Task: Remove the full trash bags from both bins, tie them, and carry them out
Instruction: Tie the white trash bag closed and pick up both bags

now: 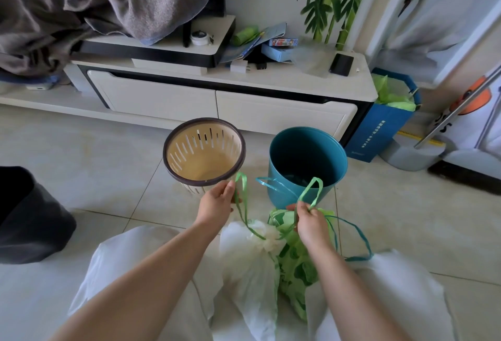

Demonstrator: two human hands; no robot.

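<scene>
Fingers of the left hand (217,201) pinch one green drawstring (241,205); right hand (311,221) clenches the other loop. Both bags, white bag (249,264) and green bag (295,262), sit on the floor near the knees, out of the beige bin (204,148) and teal bin (307,161), which look empty. Tying's underway. Next call: cross the strings, cinch the white bag's neck into a knot.

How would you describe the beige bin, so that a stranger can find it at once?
Start at the long white TV cabinet; two round bins stand on the tiled floor before it. The beige plastic bin is the left one, just beyond the left hand. Unlike the plain teal bin beside it, it has slotted walls and a dark brown rim.
</scene>
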